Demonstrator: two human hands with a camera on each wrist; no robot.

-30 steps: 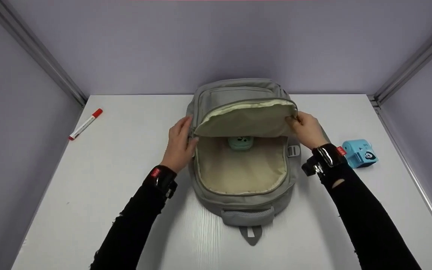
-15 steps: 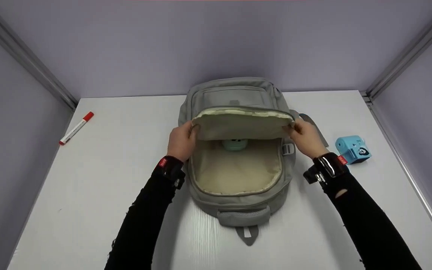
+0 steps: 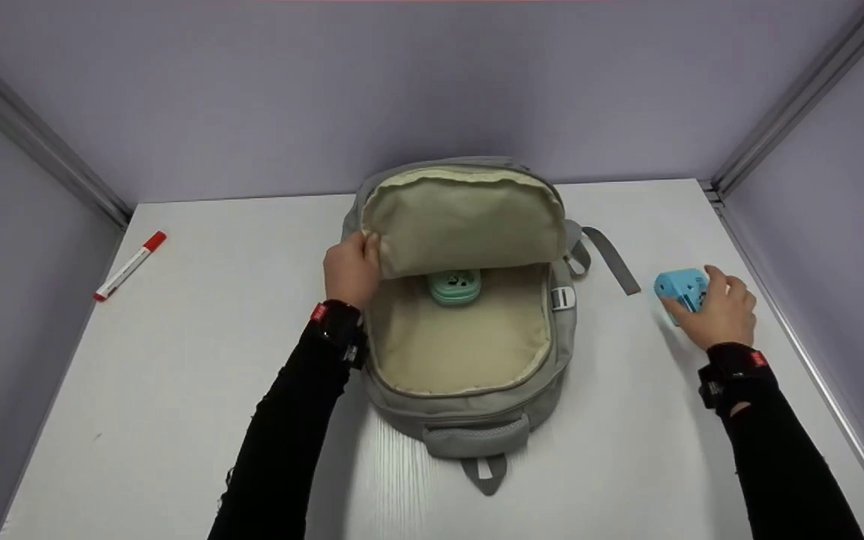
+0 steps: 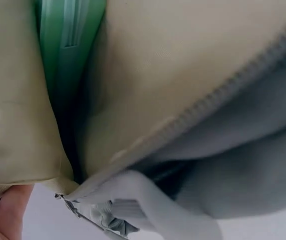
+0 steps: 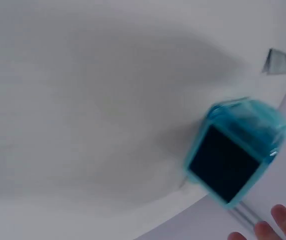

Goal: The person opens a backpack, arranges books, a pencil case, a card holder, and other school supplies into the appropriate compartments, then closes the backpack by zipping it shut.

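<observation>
The grey backpack [image 3: 469,330] lies open on the white worktop [image 3: 199,360], its cream-lined flap [image 3: 462,221] thrown back, a small green case [image 3: 454,286] resting inside near the fold. The blue toy camera [image 3: 678,289] sits on the worktop well to the right of the bag.

The flap is soft and propped by one hand only; if that grip eases it could fall over the opening. The camera looks smooth and boxy, so a shallow hold from above could let it slip or skid toward the worktop's right edge.

The left hand [image 3: 352,268] pinches the flap's left edge, fingers curled round the fabric. The right hand [image 3: 711,311] rests over the camera, fingers loosely bent against its right side; whether they have closed on it cannot be told.
</observation>
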